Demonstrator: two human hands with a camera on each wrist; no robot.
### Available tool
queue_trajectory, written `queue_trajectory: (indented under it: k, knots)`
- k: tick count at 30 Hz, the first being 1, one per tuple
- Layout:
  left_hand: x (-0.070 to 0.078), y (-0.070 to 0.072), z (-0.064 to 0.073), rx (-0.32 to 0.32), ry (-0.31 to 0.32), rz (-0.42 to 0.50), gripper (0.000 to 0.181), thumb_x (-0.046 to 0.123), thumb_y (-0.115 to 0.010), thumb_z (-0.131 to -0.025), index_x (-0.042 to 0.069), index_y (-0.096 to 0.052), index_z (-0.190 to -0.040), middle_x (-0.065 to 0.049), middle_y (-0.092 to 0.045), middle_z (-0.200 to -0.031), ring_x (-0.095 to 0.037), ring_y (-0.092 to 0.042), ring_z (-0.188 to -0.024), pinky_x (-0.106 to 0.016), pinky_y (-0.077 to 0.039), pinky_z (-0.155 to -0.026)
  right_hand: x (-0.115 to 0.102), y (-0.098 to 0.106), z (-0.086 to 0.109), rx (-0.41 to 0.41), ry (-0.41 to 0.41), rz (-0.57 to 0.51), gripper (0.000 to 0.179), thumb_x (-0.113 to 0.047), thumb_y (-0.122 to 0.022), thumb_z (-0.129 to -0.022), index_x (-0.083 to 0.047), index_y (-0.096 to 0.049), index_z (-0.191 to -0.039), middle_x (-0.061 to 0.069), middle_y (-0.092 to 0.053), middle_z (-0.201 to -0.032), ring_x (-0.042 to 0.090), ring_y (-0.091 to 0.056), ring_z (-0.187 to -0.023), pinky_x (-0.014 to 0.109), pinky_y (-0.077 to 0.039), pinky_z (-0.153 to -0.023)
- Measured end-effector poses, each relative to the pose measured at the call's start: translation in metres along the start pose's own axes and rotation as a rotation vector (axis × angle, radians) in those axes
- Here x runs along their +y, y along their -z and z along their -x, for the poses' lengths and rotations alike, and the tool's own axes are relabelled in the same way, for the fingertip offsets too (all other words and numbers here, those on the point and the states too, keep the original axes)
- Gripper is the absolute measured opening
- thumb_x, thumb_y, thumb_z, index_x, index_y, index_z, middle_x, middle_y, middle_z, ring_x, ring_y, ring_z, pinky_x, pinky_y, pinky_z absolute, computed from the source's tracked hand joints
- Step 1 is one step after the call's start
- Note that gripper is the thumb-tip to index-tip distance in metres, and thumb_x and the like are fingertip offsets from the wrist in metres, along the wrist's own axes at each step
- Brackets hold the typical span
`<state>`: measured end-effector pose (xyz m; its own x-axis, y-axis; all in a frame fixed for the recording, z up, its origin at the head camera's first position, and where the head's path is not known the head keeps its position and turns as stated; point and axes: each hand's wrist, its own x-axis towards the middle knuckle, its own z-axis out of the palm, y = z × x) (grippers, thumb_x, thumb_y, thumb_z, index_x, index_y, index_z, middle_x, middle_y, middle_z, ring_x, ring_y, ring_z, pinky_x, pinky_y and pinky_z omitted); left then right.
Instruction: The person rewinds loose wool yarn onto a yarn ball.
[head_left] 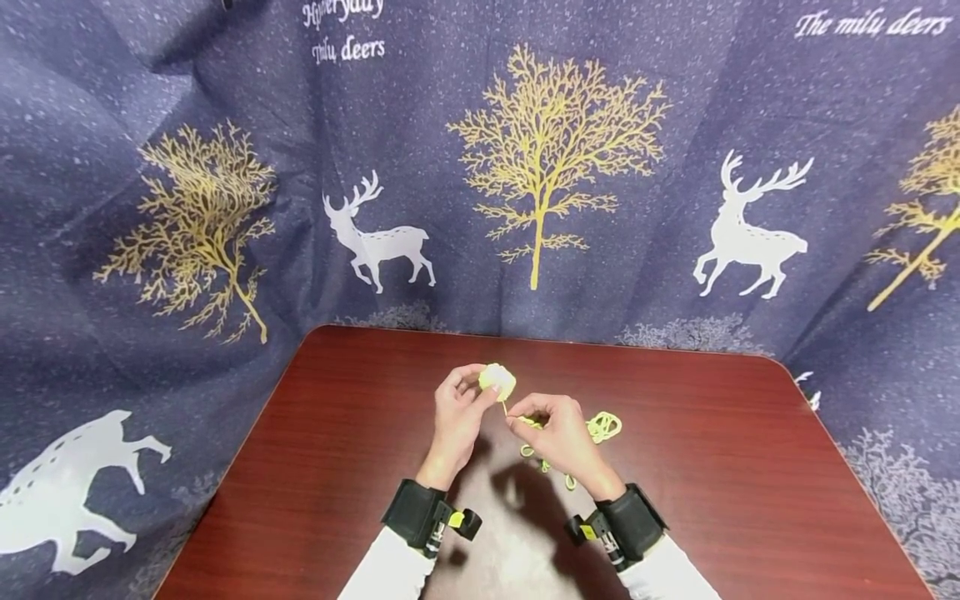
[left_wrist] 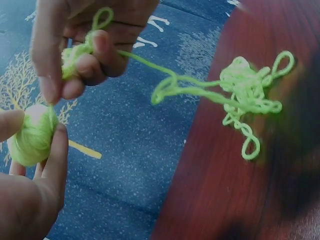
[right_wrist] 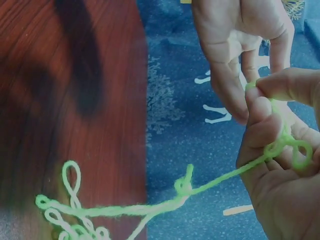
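My left hand holds a small ball of bright yellow-green yarn between thumb and fingers, just above the table. Close by on its right, my right hand pinches the yarn strand that runs from the ball. More yarn is bunched in the curled fingers of the right hand, with a small loop sticking out. From there a strand leads down to a loose, looped tangle of the same yarn on the table. In the right wrist view the ball is hidden behind the hands.
The reddish-brown table has rounded far corners. Behind it hangs a dark blue cloth printed with white deer and golden trees. Black wrist straps with small cameras sit on both forearms, over white sleeves.
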<state>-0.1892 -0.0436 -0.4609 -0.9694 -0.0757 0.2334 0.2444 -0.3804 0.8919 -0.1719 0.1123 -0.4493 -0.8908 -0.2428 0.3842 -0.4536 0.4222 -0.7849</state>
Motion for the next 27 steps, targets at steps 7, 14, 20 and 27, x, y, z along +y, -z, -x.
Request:
queue_trajectory:
  k: [7, 14, 20, 27]
  knots:
    - [-0.004, 0.0, 0.002, 0.013, -0.057, -0.164, 0.037, 0.002, -0.07, -0.075, 0.0, -0.054, -0.109, -0.017, -0.057, -0.108, -0.029, -0.058, -0.097, -0.042, -0.046, -0.086, -0.019, 0.006, -0.002, 0.007, 0.011, -0.012, 0.007, -0.011, -0.069, -0.078, -0.017, -0.068, -0.081, -0.009, -0.064, -0.073, 0.013, -0.057, -0.061, 0.028, -0.047, -0.056]
    - [0.015, -0.004, 0.011, -0.137, -0.116, -0.269, 0.035, -0.003, -0.066, -0.076, -0.007, -0.053, -0.108, -0.023, -0.058, -0.109, -0.037, -0.056, -0.095, -0.047, -0.048, -0.08, -0.045, 0.027, -0.009, 0.01, 0.003, -0.072, 0.005, -0.004, -0.067, -0.078, -0.006, -0.067, -0.082, 0.007, -0.064, -0.071, 0.018, -0.056, -0.06, 0.03, -0.046, -0.054]
    - [0.018, -0.003, 0.016, -0.296, -0.109, -0.355, 0.037, -0.003, -0.065, -0.077, -0.004, -0.057, -0.113, -0.022, -0.06, -0.103, -0.035, -0.059, -0.091, -0.042, -0.049, -0.08, -0.046, 0.044, -0.022, 0.006, -0.032, -0.128, 0.007, -0.004, -0.067, -0.079, -0.003, -0.067, -0.085, 0.01, -0.065, -0.075, 0.026, -0.057, -0.063, 0.031, -0.046, -0.053]
    - [0.004, 0.001, 0.016, -0.442, -0.076, -0.263, 0.036, -0.003, -0.065, -0.077, -0.004, -0.057, -0.113, -0.021, -0.061, -0.105, -0.031, -0.059, -0.094, -0.046, -0.047, -0.084, -0.035, 0.05, -0.034, 0.024, -0.061, -0.135, 0.008, -0.009, -0.068, -0.079, -0.005, -0.067, -0.087, 0.008, -0.064, -0.074, 0.024, -0.056, -0.061, 0.029, -0.044, -0.051]
